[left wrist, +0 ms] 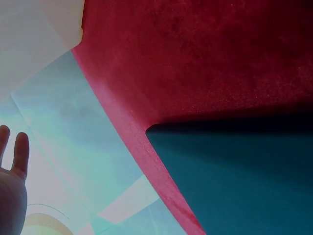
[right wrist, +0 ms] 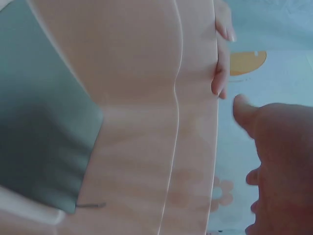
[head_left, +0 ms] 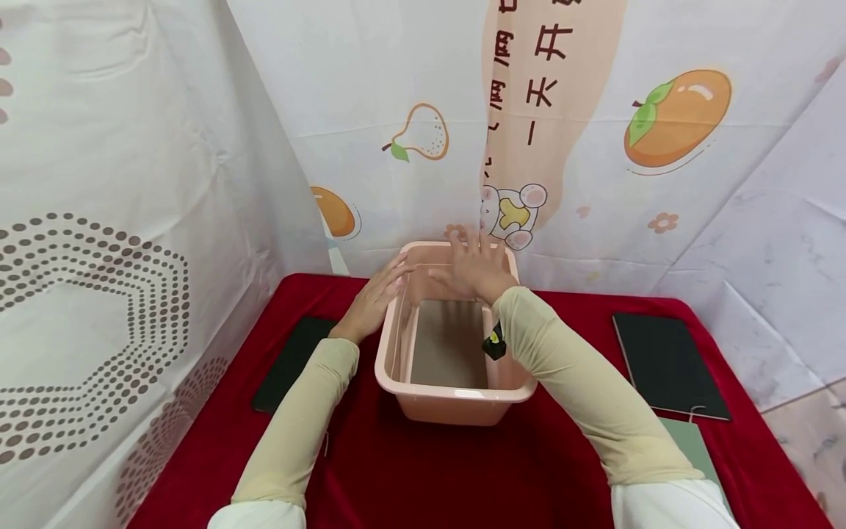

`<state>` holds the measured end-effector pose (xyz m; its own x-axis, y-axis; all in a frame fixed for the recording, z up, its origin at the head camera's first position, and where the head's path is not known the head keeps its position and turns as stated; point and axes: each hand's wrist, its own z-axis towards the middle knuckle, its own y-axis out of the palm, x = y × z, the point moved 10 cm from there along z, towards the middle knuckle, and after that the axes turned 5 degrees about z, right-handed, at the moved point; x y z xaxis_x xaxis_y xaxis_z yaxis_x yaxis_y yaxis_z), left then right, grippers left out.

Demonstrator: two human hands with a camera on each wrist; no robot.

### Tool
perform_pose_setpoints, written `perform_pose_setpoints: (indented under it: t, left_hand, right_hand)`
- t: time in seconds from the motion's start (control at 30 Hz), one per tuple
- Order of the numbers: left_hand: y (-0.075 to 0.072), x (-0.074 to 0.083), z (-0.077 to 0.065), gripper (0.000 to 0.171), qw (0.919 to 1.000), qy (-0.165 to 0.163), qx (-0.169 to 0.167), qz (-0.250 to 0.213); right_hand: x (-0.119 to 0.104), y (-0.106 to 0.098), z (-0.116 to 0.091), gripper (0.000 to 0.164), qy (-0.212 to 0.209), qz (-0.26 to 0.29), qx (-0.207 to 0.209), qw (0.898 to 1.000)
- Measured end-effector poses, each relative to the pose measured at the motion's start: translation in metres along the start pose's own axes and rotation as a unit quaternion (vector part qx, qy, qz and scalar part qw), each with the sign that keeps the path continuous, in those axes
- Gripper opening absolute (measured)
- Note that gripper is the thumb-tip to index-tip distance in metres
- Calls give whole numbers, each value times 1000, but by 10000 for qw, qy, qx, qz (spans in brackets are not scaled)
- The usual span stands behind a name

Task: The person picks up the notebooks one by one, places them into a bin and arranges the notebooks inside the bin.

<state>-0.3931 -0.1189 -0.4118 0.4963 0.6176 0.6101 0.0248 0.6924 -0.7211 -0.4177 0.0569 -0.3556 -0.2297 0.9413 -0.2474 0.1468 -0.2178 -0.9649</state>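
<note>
A peach-coloured plastic basin [head_left: 456, 408] stands on the red cloth. Flat on its floor lies a grey-green notebook-like item [head_left: 452, 345], with a thin cord [right wrist: 90, 205] at one corner in the right wrist view. My left hand [head_left: 371, 300] is at the basin's far left side, fingers extended, some fingertips over the rim [right wrist: 216, 122]. Above the far part of the basin my right hand [head_left: 479, 268] is held with fingers spread, gripping nothing. In the left wrist view, part of my left hand [left wrist: 11, 196] shows at the left edge.
A black notebook [head_left: 667, 364] lies at the right, with a green one [head_left: 694, 444] nearer. Another dark notebook [head_left: 291, 360] lies left, partly behind my left arm. Red cloth [head_left: 423, 477] covers the table; printed curtains [head_left: 370, 73] hang behind and beside it.
</note>
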Motion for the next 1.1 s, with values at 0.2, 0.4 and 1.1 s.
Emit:
perform_pose_setpoints:
  t: [0.2, 0.4, 1.1]
  left_hand:
    - [-2, -1, -1, 50, 10000, -31, 9, 48]
    - [-2, -2, 0, 48, 10000, -35, 32, 40]
    - [-1, -3, 0, 50, 10000, 27, 64, -39]
  right_hand:
    - [-2, -9, -2, 84, -382, -85, 103, 9992]
    - [-9, -24, -11, 81, -706, -423, 145, 9965]
    - [8, -57, -38, 85, -807, -305, 112, 9962]
